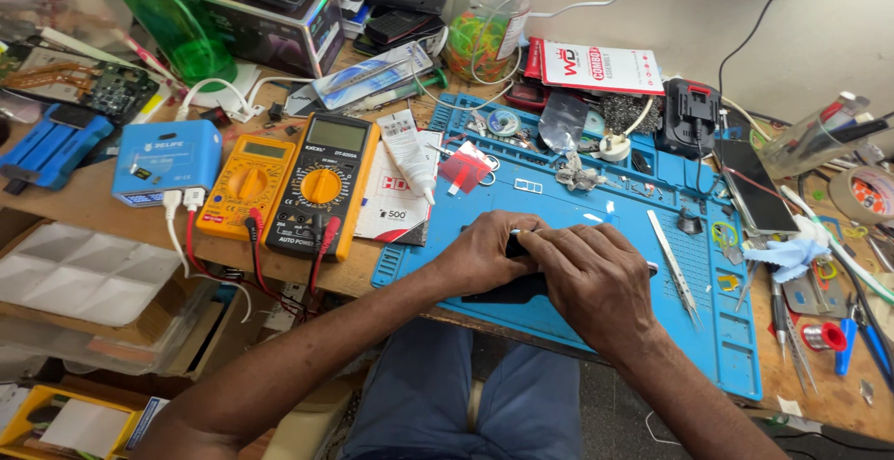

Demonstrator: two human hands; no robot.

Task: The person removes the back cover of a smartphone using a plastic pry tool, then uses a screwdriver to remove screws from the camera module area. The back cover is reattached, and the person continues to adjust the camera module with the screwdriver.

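Resting together on the blue silicone work mat (568,209), the left hand (484,253) and the right hand (596,278) close over a flat black phone-shaped device (507,288), fingers curled tight against it, mostly hiding it beneath the palms. Just right of the right fingers lie slim metal tweezers (672,260). Beyond the left fingers sits a white glue tube (410,153), and farther left an orange-and-black multimeter (323,183).

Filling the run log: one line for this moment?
left hand on dark device | right hand over it | blue mat | tweezers right
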